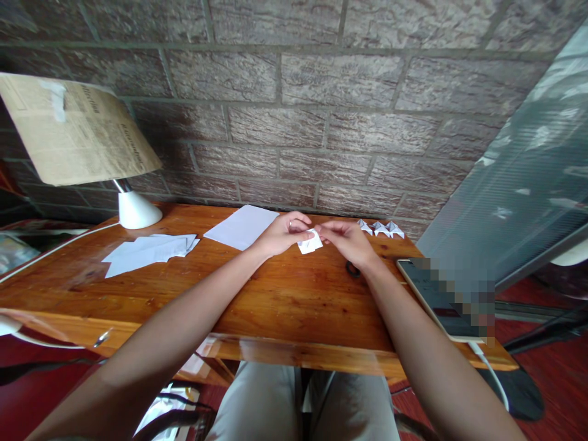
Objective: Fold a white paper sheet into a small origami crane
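Between my two hands, just above the wooden desk, is a small folded piece of white paper (310, 243). My left hand (287, 233) pinches its upper left side between thumb and fingers, and a ring shows on one finger. At the paper's upper right, my right hand (345, 240) closes its fingertips on the edge. Several small folded paper shapes (381, 229) stand in a row beyond my right hand. A black ring-shaped thing (353, 269) lies beside my right wrist, partly covered by it.
A stack of white paper (241, 226) lies behind my left forearm, with loose paper pieces (149, 250) farther left. The lamp (135, 209) stands at the back left. A tablet (436, 300) with a cable lies at the right edge of the wooden desk (294, 300). A brick-patterned wall (303, 141) closes off the back.
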A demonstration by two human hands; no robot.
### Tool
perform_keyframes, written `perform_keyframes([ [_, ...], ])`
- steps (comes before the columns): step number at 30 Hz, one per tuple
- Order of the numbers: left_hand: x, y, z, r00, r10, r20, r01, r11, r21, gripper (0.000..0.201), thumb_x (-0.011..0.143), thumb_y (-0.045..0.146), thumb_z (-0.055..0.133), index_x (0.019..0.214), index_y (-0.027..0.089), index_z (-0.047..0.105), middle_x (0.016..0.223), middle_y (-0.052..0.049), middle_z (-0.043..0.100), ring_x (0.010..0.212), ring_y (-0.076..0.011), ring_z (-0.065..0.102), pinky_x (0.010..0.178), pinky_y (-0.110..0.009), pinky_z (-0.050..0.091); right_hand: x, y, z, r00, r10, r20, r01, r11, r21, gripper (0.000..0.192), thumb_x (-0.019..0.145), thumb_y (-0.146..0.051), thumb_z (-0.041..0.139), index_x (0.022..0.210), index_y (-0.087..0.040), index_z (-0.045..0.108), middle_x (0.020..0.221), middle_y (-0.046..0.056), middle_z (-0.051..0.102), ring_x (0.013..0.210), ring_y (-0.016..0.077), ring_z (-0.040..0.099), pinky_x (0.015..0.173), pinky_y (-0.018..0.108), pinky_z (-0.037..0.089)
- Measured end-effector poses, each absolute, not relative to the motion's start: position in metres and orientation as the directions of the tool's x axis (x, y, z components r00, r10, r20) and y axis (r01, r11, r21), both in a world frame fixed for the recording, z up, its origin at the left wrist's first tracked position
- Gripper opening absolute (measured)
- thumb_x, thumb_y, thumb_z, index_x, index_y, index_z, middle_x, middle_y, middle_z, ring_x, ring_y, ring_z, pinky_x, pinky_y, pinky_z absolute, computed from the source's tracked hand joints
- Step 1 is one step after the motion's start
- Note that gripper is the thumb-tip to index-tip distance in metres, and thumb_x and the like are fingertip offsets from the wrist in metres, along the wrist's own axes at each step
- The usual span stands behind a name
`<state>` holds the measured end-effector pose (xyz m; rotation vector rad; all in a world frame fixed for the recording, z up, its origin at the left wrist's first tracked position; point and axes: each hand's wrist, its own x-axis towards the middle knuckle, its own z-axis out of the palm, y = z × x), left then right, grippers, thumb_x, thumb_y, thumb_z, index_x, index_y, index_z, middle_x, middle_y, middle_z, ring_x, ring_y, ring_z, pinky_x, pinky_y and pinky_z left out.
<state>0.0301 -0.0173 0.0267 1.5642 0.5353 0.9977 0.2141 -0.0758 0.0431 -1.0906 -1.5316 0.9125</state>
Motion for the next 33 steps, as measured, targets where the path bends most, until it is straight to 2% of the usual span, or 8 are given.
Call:
perform_keyframes([
  [10,0.030,-0.017,0.024,0.570,0.751,0.333,-0.195,-0.270,0.943,0.045,0.064,0.029,0.084,0.097,0.017,0.056,0.075,0.000,0.072,0.067,-0.0119,0.065,0.065,-0.024,0.047,0.214,-0.078,0.043,-0.141,0.937,0.319,0.226,0.344,-0.911,0.026,0.074,-0.042,0.073,0.082,-0.018,0.075,0.081,0.002,0.073,0.074,0.0155,0.060,0.076,0.030,0.046],
  [18,0.031,-0.022,0.030,0.508,0.771,0.383,-0.221,-0.313,0.923,0.047,0.060,0.034,0.086,0.087,0.018,0.052,0.069,0.003,0.070,0.062,-0.0107,0.062,0.061,-0.022,0.044,0.210,-0.073,0.035,-0.140,0.959,0.247,0.046,0.256,-0.966,0.030,0.074,-0.046,0.071,0.083,-0.018,0.074,0.080,0.002,0.071,0.074,0.0148,0.059,0.076,0.029,0.046],
  [24,0.031,-0.022,0.029,0.508,0.769,0.389,-0.196,-0.337,0.921,0.046,0.062,0.036,0.085,0.087,0.018,0.051,0.069,0.002,0.069,0.063,-0.0109,0.062,0.063,-0.023,0.045,0.210,-0.074,0.036,-0.100,0.955,0.280,0.148,0.293,-0.945,0.035,0.073,-0.051,0.072,0.084,-0.018,0.072,0.080,0.002,0.071,0.074,0.0149,0.058,0.075,0.029,0.046],
  [30,0.033,-0.022,0.027,0.518,0.774,0.365,-0.167,-0.327,0.930,0.044,0.065,0.037,0.082,0.097,0.017,0.059,0.079,-0.001,0.070,0.072,-0.0134,0.064,0.070,-0.026,0.046,0.209,-0.072,0.033,-0.110,0.934,0.340,0.177,0.355,-0.918,0.034,0.078,-0.052,0.067,0.083,-0.018,0.069,0.077,0.000,0.067,0.070,0.0143,0.056,0.072,0.028,0.045],
  [33,0.033,-0.021,0.027,0.540,0.770,0.340,-0.128,-0.324,0.937,0.036,0.067,0.040,0.080,0.089,0.015,0.066,0.081,-0.002,0.069,0.075,-0.0137,0.062,0.070,-0.025,0.044,0.209,-0.070,0.031,-0.064,0.923,0.380,0.201,0.385,-0.901,0.038,0.079,-0.056,0.064,0.082,-0.018,0.067,0.075,0.001,0.065,0.068,0.0144,0.054,0.069,0.028,0.044],
])
